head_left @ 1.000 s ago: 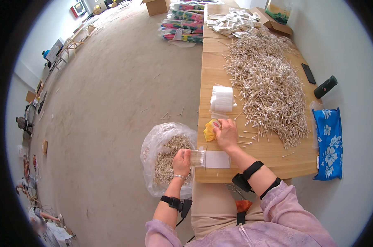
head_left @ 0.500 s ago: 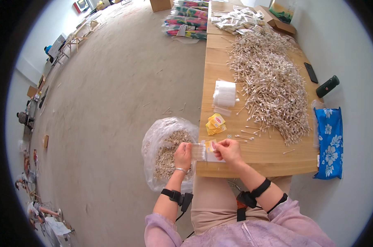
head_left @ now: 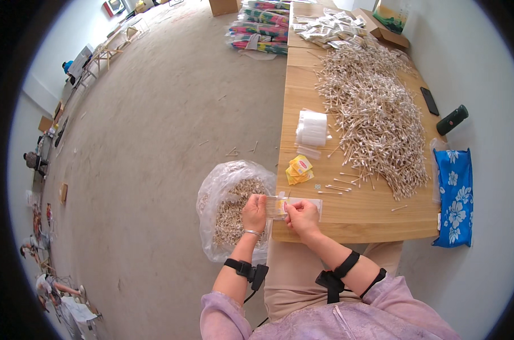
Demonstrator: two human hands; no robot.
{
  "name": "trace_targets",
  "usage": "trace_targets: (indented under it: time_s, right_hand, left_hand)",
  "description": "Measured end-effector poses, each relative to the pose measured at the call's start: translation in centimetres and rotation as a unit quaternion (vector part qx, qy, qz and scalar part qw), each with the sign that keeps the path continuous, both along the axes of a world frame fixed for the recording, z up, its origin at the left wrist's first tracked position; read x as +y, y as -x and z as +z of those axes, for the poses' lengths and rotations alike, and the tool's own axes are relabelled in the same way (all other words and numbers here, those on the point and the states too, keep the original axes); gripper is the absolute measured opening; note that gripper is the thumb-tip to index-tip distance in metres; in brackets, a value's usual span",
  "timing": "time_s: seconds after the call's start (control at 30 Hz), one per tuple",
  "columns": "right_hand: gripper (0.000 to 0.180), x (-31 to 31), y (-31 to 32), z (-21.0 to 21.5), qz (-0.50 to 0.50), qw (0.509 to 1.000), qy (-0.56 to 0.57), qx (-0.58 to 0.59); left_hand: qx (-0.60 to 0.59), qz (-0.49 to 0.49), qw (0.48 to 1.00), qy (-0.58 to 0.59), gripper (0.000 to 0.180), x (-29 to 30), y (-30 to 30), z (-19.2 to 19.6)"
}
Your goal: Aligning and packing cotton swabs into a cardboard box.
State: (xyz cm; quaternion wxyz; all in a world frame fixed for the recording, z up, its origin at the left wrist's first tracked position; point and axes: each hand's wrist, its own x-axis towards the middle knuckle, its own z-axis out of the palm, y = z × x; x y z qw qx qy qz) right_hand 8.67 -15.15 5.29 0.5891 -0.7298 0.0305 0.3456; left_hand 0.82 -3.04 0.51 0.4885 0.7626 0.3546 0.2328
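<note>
At the near left corner of the wooden table (head_left: 302, 79), a flat row of cotton swabs (head_left: 274, 207) lies between the two hands. The left hand (head_left: 254, 212), fingers curled tight, grips it, covering its left end. The right hand (head_left: 302, 218) pinches a small yellow card (head_left: 281, 207) over its other end, most of the card hidden by fingertips. A pale sheet (head_left: 318, 208) under that hand is partly covered; its kind is hard to tell. Left of the table, a cloudy plastic bag (head_left: 206, 226) holds swabs, partly hidden behind the left hand. On the table lie yellow cards (head_left: 300, 170) and a large swab pile (head_left: 376, 119).
</note>
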Motion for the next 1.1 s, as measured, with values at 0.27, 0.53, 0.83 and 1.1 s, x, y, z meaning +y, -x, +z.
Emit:
trace_targets:
  time_s: [0.27,0.53,0.83,1.1]
  right_hand:
    - [0.018,2.1,1.3,-0.5,0.022,0.996,0.058,-0.056]
    - [0.02,1.4,0.9,-2.9,0.077,0.976,0.083,-0.188]
    - [0.025,1.3,1.1,-2.5,0.071,0.981,0.073,-0.166]
    - [0.026,1.3,1.3,-0.5,0.142,0.942,0.152,-0.264]
  left_hand:
    - [-0.011,-0.001,1.0,0.027,0.033,-0.1,-0.3,0.1]
    - [-0.019,-0.016,0.999,0.04,0.033,0.6,0.0,-0.9]
    - [-0.027,-0.002,0.999,0.032,0.034,0.5,0.0,-1.4]
    - [-0.053,-0.005,0.996,0.076,0.033,1.5,0.7,-3.0]
